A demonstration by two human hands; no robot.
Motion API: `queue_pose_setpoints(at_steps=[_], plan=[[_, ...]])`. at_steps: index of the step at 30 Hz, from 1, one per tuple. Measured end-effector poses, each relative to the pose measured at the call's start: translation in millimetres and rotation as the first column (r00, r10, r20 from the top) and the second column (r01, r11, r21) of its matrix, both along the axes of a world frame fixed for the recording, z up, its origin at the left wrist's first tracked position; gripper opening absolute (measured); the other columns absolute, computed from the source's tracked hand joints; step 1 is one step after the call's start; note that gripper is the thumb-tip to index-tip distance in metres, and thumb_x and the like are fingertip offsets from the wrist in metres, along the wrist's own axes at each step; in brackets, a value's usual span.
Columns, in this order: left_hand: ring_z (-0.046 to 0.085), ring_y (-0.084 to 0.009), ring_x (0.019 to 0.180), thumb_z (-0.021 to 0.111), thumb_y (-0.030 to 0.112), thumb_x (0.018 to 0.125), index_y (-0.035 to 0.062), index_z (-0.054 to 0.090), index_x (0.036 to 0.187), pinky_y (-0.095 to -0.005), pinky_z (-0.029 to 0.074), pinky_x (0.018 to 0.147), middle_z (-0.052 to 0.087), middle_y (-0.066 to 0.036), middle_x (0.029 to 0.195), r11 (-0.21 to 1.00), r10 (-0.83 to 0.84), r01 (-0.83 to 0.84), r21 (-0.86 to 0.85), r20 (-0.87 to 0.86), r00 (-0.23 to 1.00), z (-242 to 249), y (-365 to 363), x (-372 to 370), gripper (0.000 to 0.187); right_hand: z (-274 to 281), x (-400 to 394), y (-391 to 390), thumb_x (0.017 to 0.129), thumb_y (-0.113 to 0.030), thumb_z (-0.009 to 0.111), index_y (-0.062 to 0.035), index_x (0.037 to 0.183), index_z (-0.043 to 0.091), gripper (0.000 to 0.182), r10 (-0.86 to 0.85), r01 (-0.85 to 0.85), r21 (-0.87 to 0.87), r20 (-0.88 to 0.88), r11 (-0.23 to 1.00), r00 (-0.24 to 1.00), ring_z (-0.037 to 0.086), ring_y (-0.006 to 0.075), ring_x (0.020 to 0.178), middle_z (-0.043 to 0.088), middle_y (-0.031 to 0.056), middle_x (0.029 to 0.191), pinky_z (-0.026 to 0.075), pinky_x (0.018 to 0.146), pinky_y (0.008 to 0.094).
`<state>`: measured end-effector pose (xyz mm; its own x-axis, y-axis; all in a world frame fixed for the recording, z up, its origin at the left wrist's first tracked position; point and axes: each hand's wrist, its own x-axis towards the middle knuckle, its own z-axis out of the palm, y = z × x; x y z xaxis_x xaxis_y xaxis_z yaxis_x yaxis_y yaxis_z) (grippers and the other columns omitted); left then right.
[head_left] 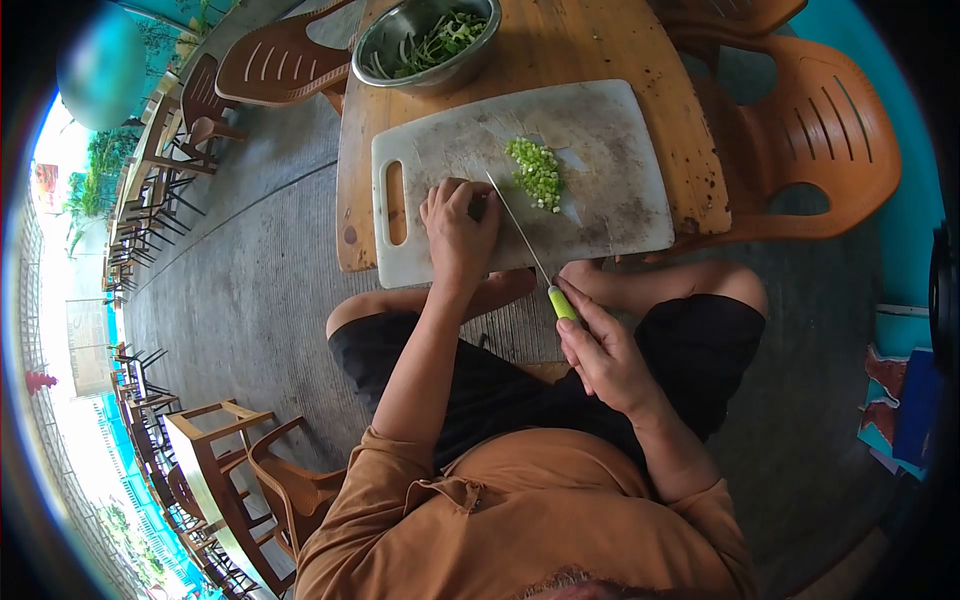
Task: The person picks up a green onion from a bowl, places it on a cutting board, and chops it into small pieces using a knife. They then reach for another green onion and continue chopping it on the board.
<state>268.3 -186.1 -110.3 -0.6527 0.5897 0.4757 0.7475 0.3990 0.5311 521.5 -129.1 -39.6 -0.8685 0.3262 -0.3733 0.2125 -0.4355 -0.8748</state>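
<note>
My right hand [606, 350] is wrapped round the green handle of a kitchen knife [562, 302], off the near side of the board. Its thin blade slants up and left over a white cutting board [610, 215], with the tip close to my left hand [460, 225]. That hand rests on the board by the handle slot, fingers curled in; whatever they may hold is hidden. A pile of chopped green onion [536, 175] lies on the board to the right of the blade, pale and bright green pieces together.
Beyond the board stands a metal bowl [430, 75] holding leafy greens and pale strips. The board sits on a worn wooden table [690, 170], overhanging its near edge. Brown plastic chairs [820, 130] flank the table. My bent legs are just below it.
</note>
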Motion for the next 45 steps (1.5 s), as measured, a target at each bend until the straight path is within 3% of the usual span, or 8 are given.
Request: queue_pose_setpoints(at_steps=[8, 15, 18, 20, 27, 32, 35, 45], plan=[[0.063, -0.0298, 0.101, 0.078, 0.014, 0.088, 0.0084, 0.077, 0.097, -0.0433, 0.044, 0.097, 0.068, -0.007, 0.099, 1.0, -0.016, 0.016, 0.002, 0.022, 1.0, 1, -1, -1, 0.01, -12, -14, -2, 0.113, -0.022, 0.054, -0.0004, 0.164, 0.04, 0.057, -0.008, 0.007, 0.108, 0.009, 0.994, 1.0, 0.047, 0.0035, 0.078, 0.053, -0.0042, 0.087, 0.044, 0.071, 0.0219], [0.063, -0.0309, 0.101, 0.078, 0.012, 0.087, 0.0077, 0.076, 0.095, -0.0441, 0.044, 0.097, 0.068, -0.008, 0.099, 1.0, -0.014, 0.014, 0.009, -0.019, 1.0, -3, -1, -3, 0.01, -12, -1, -11, 0.113, -0.022, 0.055, 0.0008, 0.164, 0.039, 0.058, -0.024, 0.023, 0.175, 0.002, 0.984, 1.0, 0.049, 0.0042, 0.079, 0.058, -0.0017, 0.093, 0.046, 0.073, 0.0222], [0.063, -0.0316, 0.101, 0.078, 0.012, 0.087, 0.0077, 0.075, 0.096, -0.0444, 0.044, 0.096, 0.068, -0.008, 0.099, 1.0, -0.011, 0.01, 0.007, 0.008, 1.0, -3, 0, -3, 0.011, -19, -8, -9, 0.112, -0.022, 0.056, 0.001, 0.164, 0.039, 0.059, -0.054, 0.057, 0.211, -0.019, 0.976, 0.998, 0.051, 0.004, 0.082, 0.064, 0.0029, 0.104, 0.047, 0.076, 0.0217], [0.063, -0.0316, 0.101, 0.077, 0.012, 0.087, 0.0077, 0.075, 0.096, -0.0444, 0.044, 0.096, 0.068, -0.008, 0.099, 1.0, -0.012, 0.012, 0.003, -0.002, 1.0, -2, 0, -1, 0.011, -22, -12, -5, 0.112, -0.022, 0.057, 0.0032, 0.163, 0.039, 0.06, 0.0, -0.004, 0.168, 0.026, 0.986, 1.0, 0.055, 0.0054, 0.088, 0.067, 0.0093, 0.12, 0.049, 0.083, 0.0228], [0.063, -0.0301, 0.103, 0.076, 0.013, 0.09, 0.0084, 0.075, 0.099, -0.0438, 0.044, 0.097, 0.067, -0.008, 0.102, 0.999, 0.004, -0.006, -0.042, -0.031, 1.0, -1, -1, -1, 0.011, -21, 5, -8, 0.112, -0.023, 0.057, 0.006, 0.161, 0.039, 0.06, -0.042, 0.043, 0.259, -0.007, 0.965, 0.999, 0.058, 0.0078, 0.09, 0.067, 0.0063, 0.111, 0.051, 0.087, 0.0246], [0.063, -0.029, 0.103, 0.075, 0.015, 0.092, 0.0093, 0.075, 0.1, -0.0438, 0.044, 0.098, 0.068, -0.008, 0.103, 1.0, -0.005, 0.004, -0.017, -0.017, 1.0, 3, 0, 1, 0.01, -6, 7, 2, 0.113, -0.022, 0.055, 0.0015, 0.162, 0.041, 0.056, -0.051, 0.051, 0.029, 0.015, 0.998, 0.999, 0.051, 0.0038, 0.081, 0.057, -0.0028, 0.096, 0.045, 0.072, 0.02], [0.063, -0.0283, 0.102, 0.075, 0.015, 0.093, 0.0094, 0.076, 0.101, -0.0434, 0.044, 0.098, 0.068, -0.007, 0.103, 1.0, -0.005, 0.005, -0.016, -0.026, 1.0, 1, 0, 2, 0.01, -1, 6, 2, 0.114, -0.02, 0.055, -0.0006, 0.163, 0.041, 0.055, -0.097, 0.096, -0.021, -0.038, 0.995, 0.995, 0.046, 0.0025, 0.075, 0.051, -0.0054, 0.088, 0.04, 0.066, 0.0189], [0.063, -0.0285, 0.102, 0.076, 0.016, 0.09, 0.01, 0.075, 0.101, -0.0429, 0.044, 0.097, 0.068, -0.007, 0.103, 0.999, 0.004, -0.004, -0.032, -0.005, 1.0, 1, -1, 1, 0.012, 0, 6, 0, 0.113, -0.019, 0.055, -0.0054, 0.165, 0.041, 0.055, -0.049, 0.049, -0.005, -0.028, 0.999, 0.998, 0.044, 0.002, 0.073, 0.051, -0.0064, 0.087, 0.04, 0.063, 0.0184]])
